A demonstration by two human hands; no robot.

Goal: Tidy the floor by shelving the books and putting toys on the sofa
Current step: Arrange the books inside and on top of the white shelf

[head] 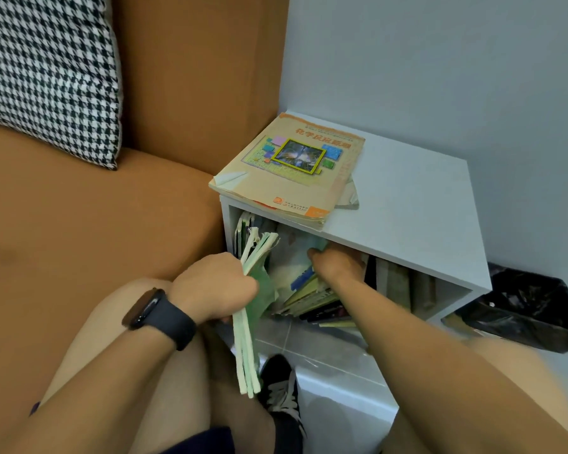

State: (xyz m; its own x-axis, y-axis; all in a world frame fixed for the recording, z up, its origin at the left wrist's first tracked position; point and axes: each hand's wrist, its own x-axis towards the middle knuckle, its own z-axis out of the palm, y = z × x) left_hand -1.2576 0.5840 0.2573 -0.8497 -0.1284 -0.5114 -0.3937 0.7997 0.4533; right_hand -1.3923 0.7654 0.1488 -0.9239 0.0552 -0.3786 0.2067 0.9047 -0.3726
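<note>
My left hand [215, 283] grips a bundle of thin green books [248, 326], held upright at the left opening of the low white shelf [407, 204]. My right hand [336, 262] reaches inside the shelf among several leaning books [315, 299]; its fingers are hidden under the shelf top, so I cannot tell what they hold. More books [397, 285] stand upright further right in the shelf. A stack of beige textbooks [289, 168] lies on top of the shelf. The orange sofa [89, 224] is to the left.
A houndstooth cushion [46, 70] leans on the sofa back. A black bin bag [525, 312] sits right of the shelf. My knees and a black shoe [281, 385] are on the tiled floor below. A grey wall stands behind the shelf.
</note>
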